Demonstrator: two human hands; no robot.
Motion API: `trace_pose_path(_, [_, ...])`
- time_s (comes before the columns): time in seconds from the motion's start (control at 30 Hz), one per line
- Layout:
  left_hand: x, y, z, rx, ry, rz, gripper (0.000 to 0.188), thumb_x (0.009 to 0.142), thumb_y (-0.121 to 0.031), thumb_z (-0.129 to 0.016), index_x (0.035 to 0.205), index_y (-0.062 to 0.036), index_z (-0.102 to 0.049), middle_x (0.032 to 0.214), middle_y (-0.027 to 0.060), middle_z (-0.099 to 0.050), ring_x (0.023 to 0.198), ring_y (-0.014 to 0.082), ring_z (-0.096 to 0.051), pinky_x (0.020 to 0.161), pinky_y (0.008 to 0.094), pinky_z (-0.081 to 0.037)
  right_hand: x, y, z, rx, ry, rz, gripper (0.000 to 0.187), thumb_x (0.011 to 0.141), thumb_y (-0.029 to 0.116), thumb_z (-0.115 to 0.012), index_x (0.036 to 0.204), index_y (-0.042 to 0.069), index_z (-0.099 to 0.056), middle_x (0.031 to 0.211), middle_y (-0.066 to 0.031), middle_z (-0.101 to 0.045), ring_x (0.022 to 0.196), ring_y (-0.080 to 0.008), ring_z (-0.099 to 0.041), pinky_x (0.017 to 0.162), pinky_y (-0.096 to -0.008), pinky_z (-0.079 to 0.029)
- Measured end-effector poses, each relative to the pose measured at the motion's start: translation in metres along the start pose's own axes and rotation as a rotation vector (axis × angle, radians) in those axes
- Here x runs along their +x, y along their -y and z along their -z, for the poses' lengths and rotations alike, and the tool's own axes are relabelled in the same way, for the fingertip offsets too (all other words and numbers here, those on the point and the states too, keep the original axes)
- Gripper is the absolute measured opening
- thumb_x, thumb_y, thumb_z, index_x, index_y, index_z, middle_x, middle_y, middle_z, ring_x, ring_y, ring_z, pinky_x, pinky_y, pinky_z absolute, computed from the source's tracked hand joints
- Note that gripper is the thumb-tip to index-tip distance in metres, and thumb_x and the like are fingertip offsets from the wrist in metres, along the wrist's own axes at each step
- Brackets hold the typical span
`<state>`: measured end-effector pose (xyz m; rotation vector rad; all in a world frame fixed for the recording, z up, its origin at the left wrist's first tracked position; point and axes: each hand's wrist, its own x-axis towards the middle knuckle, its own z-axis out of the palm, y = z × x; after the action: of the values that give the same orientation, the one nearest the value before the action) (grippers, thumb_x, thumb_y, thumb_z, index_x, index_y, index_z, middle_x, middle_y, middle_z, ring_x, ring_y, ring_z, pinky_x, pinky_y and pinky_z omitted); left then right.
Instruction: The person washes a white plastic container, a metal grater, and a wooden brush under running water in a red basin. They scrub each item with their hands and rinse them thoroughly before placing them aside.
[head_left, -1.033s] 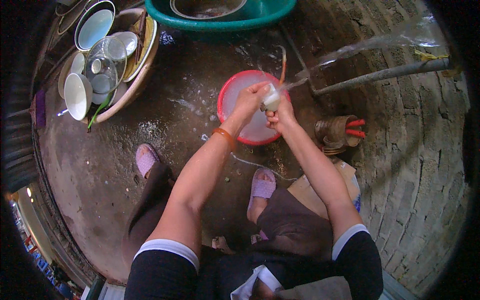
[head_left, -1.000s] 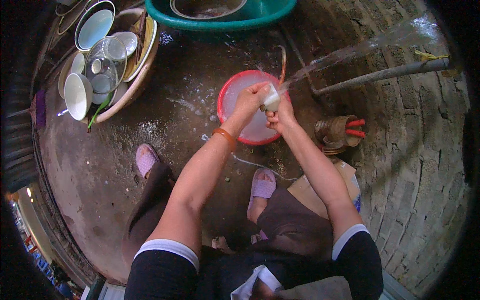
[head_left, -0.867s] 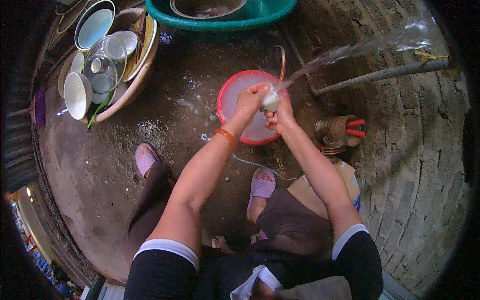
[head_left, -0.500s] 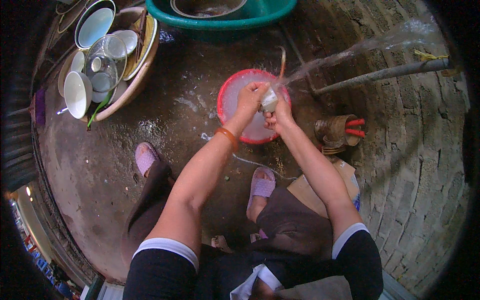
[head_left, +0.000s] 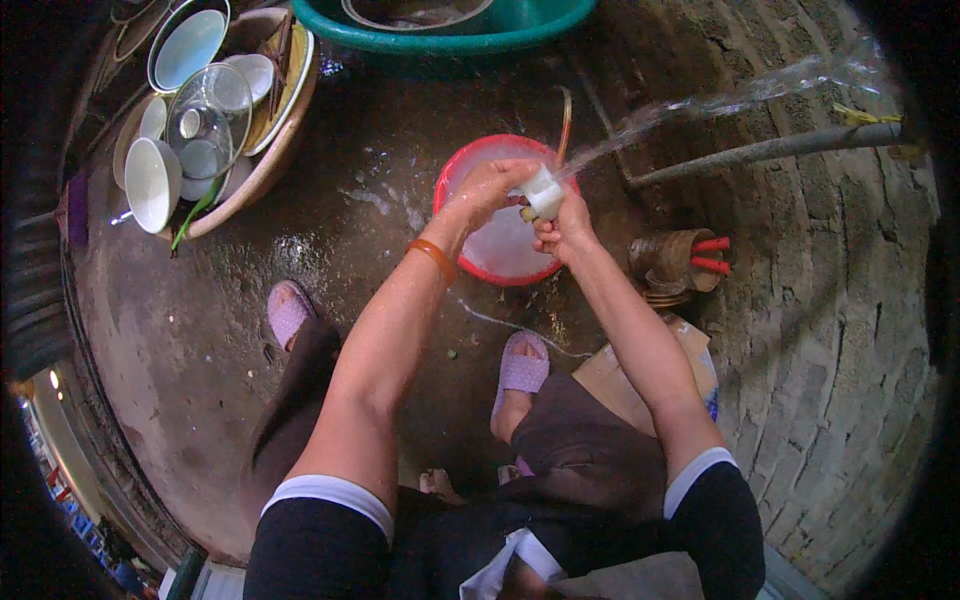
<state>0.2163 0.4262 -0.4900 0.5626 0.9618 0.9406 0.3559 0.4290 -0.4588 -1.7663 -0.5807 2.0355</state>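
Over a red-rimmed basin of cloudy water, both my hands are closed on a small white block-shaped object; its exact kind is unclear. My left hand, with an orange bangle at its wrist, pinches it from the upper left. Curled around its lower right side are the fingers of my right hand. A small yellowish bit shows at the object's lower edge, between the hands. A water stream stretches between the object and the upper right.
At the upper left stands a wide tub of bowls, a glass lid and chopsticks. A green basin lies ahead. Along the right brick wall are a grey pipe, a brown container with red handles and cardboard.
The white object has turned between my fingers and shows more of its bright face. My left hand has shifted slightly to the left, and the water stream has changed shape.
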Motion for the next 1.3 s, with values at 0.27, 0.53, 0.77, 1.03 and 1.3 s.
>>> trace_pose_path(0.27, [0.004, 0.004, -0.002, 0.059, 0.066, -0.086, 0.028, 0.082, -0.021, -0.056, 0.105, -0.0050, -0.056, 0.098, 0.0033, -0.058, 0.088, 0.0130, -0.055, 0.080, 0.0286, -0.043, 0.002, 0.001, 0.002, -0.013, -0.012, 0.021, 0.046, 0.086, 0.049, -0.024, 0.081, 0.011, -0.050, 0.047, 0.0016, -0.037, 0.031, -0.0074, -0.022, 0.039, -0.0282, -0.030])
trace_pose_path(0.53, [0.005, 0.009, -0.007, 0.111, 0.050, -0.146, 0.030, 0.076, -0.010, -0.060, 0.104, -0.0016, -0.052, 0.096, 0.0041, -0.057, 0.087, 0.0148, -0.055, 0.079, 0.0277, -0.043, 0.000, 0.000, 0.000, 0.000, -0.016, 0.042, 0.041, 0.086, 0.048, -0.027, 0.078, 0.013, -0.048, 0.045, 0.0021, -0.035, 0.031, -0.0075, -0.022, 0.039, -0.0286, -0.030])
trace_pose_path(0.77, [0.000, -0.005, -0.006, 0.841, -0.084, -0.454, 0.026, 0.070, -0.009, -0.061, 0.095, -0.0037, -0.056, 0.082, 0.0077, -0.060, 0.075, 0.0162, -0.057, 0.068, 0.0297, -0.044, 0.005, -0.002, 0.004, -0.094, -0.039, 0.022, 0.043, 0.085, 0.051, -0.027, 0.076, 0.014, -0.048, 0.045, 0.0030, -0.034, 0.031, -0.0077, -0.022, 0.039, -0.0288, -0.030])
trace_pose_path(1.03, [-0.003, 0.004, -0.009, 0.444, -0.143, -0.312, 0.025, 0.072, -0.013, -0.060, 0.094, -0.0022, -0.058, 0.082, 0.0051, -0.061, 0.072, 0.0135, -0.056, 0.064, 0.0288, -0.045, 0.010, -0.004, 0.009, -0.067, -0.038, 0.084, 0.046, 0.083, 0.056, -0.032, 0.078, 0.013, -0.049, 0.047, 0.0047, -0.033, 0.034, -0.0054, -0.023, 0.042, -0.0267, -0.033])
trace_pose_path(1.3, [0.001, 0.026, 0.000, 0.095, -0.183, -0.054, 0.027, 0.080, -0.019, -0.058, 0.095, 0.0030, -0.055, 0.083, 0.0074, -0.059, 0.073, 0.0125, -0.057, 0.065, 0.0252, -0.048, 0.013, -0.019, -0.002, -0.003, -0.226, 0.322, 0.038, 0.083, 0.048, -0.047, 0.085, 0.010, -0.052, 0.057, 0.0034, -0.042, 0.047, -0.0065, -0.039, 0.048, -0.0262, -0.038])
